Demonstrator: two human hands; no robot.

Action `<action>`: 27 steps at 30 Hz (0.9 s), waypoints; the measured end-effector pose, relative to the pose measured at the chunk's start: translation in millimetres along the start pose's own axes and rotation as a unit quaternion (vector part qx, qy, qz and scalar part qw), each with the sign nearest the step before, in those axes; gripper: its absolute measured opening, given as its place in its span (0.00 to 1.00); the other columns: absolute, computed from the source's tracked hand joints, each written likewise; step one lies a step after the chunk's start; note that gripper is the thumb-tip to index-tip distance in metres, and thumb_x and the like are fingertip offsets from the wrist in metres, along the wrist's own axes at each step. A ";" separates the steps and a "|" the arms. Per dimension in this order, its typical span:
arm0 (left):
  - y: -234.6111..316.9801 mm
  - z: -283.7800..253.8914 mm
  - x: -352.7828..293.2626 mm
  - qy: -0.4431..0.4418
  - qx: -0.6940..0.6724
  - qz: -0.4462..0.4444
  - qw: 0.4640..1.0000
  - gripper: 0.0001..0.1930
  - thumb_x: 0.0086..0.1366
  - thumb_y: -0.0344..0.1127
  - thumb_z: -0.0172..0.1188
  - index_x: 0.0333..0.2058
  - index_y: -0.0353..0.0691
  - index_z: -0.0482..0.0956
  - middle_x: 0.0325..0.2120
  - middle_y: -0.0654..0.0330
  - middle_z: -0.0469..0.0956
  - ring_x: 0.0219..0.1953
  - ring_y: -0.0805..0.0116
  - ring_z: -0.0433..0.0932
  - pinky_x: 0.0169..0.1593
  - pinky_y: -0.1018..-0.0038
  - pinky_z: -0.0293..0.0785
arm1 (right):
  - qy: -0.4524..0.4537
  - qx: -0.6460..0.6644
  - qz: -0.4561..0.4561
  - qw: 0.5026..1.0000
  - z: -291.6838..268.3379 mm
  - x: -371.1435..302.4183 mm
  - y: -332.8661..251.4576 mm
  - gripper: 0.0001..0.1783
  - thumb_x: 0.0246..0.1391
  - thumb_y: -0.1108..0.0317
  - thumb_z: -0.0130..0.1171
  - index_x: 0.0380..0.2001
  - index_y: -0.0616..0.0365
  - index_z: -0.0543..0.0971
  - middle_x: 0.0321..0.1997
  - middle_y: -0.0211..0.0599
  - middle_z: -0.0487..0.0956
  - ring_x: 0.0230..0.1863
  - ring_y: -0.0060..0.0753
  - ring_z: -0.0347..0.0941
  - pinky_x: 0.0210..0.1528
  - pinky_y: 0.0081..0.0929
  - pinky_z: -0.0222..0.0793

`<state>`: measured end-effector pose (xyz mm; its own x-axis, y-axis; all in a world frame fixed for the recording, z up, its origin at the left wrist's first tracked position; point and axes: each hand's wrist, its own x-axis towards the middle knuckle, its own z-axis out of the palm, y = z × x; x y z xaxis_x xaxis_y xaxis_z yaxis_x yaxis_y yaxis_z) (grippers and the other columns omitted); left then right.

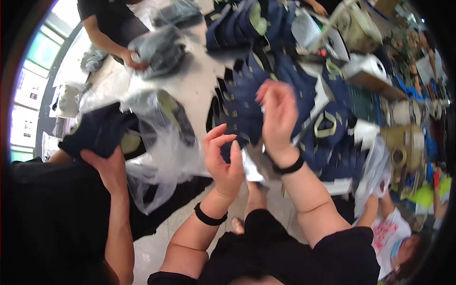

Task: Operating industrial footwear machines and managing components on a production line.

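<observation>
My left hand [223, 166] is raised in front of me, fingers loosely curled and thumb apart, with nothing between them. Higher and to the right is my right hand [279, 116], blurred by motion; its fingers look stretched upward and bent at the tips, and I see nothing in it. Behind both hands lie overlapping rows of navy fabric pieces [244, 97], some with pale green parts. One navy piece with a pale green oval [324, 124] lies to the right of my right hand. I cannot make out whether either hand touches the pile.
At left a co-worker's hand [102, 166] holds a navy piece [97, 130] beside a clear plastic bag [161, 156]. Farther back, another person's hand [135, 61] grips a grey plastic-wrapped bundle [159, 50]. A white roll [373, 66], a tape roll [398, 156] and another person are at right.
</observation>
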<state>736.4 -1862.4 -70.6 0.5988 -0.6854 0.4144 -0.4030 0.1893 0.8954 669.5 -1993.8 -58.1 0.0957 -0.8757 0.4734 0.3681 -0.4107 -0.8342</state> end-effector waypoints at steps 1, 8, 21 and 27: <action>-2.4 -11.5 -24.2 0.022 0.034 0.009 0.999 0.07 0.56 0.24 0.57 0.35 0.36 0.75 0.46 0.50 0.72 0.48 0.57 0.72 0.53 0.67 0.66 | -0.050 -0.057 0.020 0.997 -10.7 -58.3 -8.2 0.03 0.59 0.75 0.50 0.32 0.61 0.73 0.35 0.35 0.76 0.33 0.21 0.70 0.37 0.19 0.66; -44.3 -138.0 -247.7 -0.189 0.177 -0.019 0.966 0.09 0.53 0.23 0.58 0.34 0.36 0.75 0.41 0.49 0.74 0.43 0.49 0.73 0.47 0.64 0.70 | -0.335 -0.310 0.322 0.829 -126.7 -402.2 -37.7 0.07 0.53 0.66 0.58 0.29 0.58 0.78 0.25 0.39 0.77 0.28 0.42 0.75 0.30 0.35 0.69; -90.5 -212.3 -590.2 -0.543 0.368 -0.417 0.630 0.40 0.55 0.57 0.60 0.63 0.48 0.59 0.63 0.47 0.57 0.65 0.47 0.55 0.64 0.48 0.53 | -0.563 -0.344 0.257 0.706 -158.6 -523.5 90.6 0.23 0.51 0.66 0.56 0.52 0.51 0.71 0.48 0.44 0.72 0.42 0.47 0.75 0.42 0.40 0.73; -129.5 -199.9 -633.5 -0.477 0.360 -0.425 0.680 0.40 0.55 0.56 0.58 0.63 0.48 0.57 0.65 0.50 0.53 0.68 0.47 0.48 0.65 0.43 0.46 | -0.120 -0.223 0.606 0.754 -158.7 -531.3 243.1 0.36 0.54 0.64 0.56 0.64 0.59 0.56 0.56 0.54 0.70 0.54 0.51 0.70 0.47 0.41 0.73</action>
<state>547.6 -1312.1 -416.5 0.2428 -0.5419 -0.8046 -0.6323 -0.7174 0.2924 561.4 -1668.7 -557.3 0.2963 -0.6265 -0.7209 -0.4670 0.5634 -0.6815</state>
